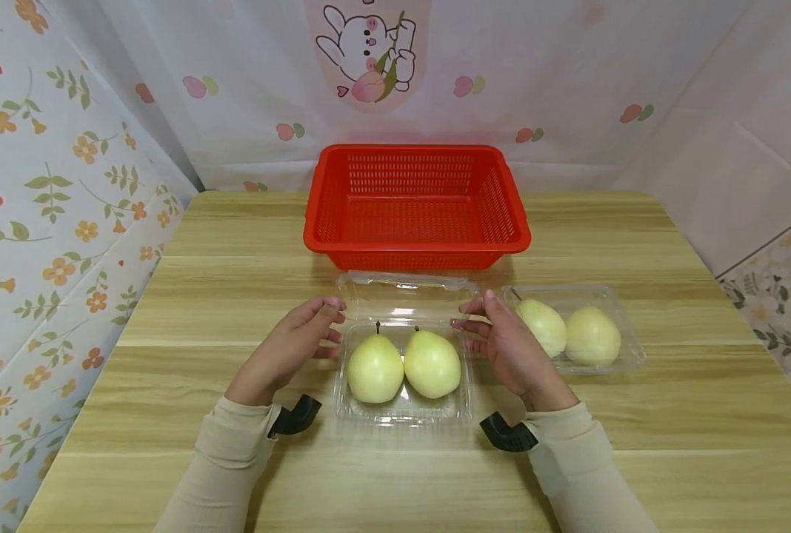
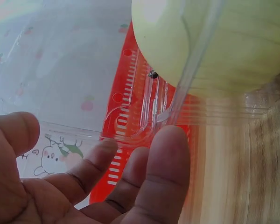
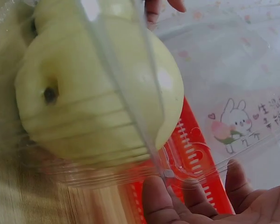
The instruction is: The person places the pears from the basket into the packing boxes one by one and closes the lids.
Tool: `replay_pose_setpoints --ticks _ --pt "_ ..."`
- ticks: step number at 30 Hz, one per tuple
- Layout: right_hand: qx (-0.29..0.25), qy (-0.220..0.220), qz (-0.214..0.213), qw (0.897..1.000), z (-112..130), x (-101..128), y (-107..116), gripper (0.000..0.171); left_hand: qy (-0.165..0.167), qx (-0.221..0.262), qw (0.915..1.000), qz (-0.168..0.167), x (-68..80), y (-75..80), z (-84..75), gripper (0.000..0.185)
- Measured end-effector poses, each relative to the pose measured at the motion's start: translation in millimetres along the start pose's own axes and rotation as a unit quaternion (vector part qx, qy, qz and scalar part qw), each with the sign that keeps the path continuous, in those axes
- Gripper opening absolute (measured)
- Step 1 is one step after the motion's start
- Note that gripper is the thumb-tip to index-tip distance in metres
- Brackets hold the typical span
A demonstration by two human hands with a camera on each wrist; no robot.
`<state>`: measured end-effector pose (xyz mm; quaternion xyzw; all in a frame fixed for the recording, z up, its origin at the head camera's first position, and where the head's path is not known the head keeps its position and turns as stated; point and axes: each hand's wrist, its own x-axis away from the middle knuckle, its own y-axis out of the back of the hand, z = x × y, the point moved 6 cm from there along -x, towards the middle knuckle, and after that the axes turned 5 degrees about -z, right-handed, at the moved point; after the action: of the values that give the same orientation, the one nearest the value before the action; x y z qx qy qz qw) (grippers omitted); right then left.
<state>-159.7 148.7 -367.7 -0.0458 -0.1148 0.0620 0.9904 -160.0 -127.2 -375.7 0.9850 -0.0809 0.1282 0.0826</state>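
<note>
A clear plastic clamshell box [image 1: 404, 411] lies in the middle of the table with its lid [image 1: 402, 297] raised at the back. Two pale yellow-green pears sit side by side in it, a left pear [image 1: 375, 370] and a right pear [image 1: 433, 364], stems toward the lid. At the box's left back corner is my left hand [image 1: 295, 344], thumb apart from its loosely bent fingers. My right hand [image 1: 510, 344] mirrors it at the right corner. Both wrist views show fingertips right by the hinge, with the left fingers [image 2: 167, 163] and the right fingers [image 3: 157, 198] extended.
Behind the box stands a red plastic basket [image 1: 417, 248] with slotted walls. Right of my right hand, a second clear box [image 1: 625, 348] holds two more pears [image 1: 592, 337]. Printed cloth [image 1: 249, 81] hangs behind the wooden table [image 1: 202, 296] and along its left side.
</note>
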Motion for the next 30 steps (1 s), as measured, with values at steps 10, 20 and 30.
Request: replay_pose_setpoints --ticks 10,20,30 --pt "-0.016 0.006 0.003 1.000 -1.8 -1.9 -0.6 0.016 0.001 0.004 1.0000 -0.001 -2.2 0.3 -4.0 0.057" --pt "0.010 0.009 0.017 1.000 -2.9 -1.8 0.2 0.031 0.002 -0.002 0.9998 0.020 -0.2 -0.7 -2.7 0.046" --pt "0.062 0.031 0.044 0.997 -9.4 -5.6 -1.1 0.042 -0.016 -0.073 0.9972 0.003 -1.1 1.8 3.2 0.041"
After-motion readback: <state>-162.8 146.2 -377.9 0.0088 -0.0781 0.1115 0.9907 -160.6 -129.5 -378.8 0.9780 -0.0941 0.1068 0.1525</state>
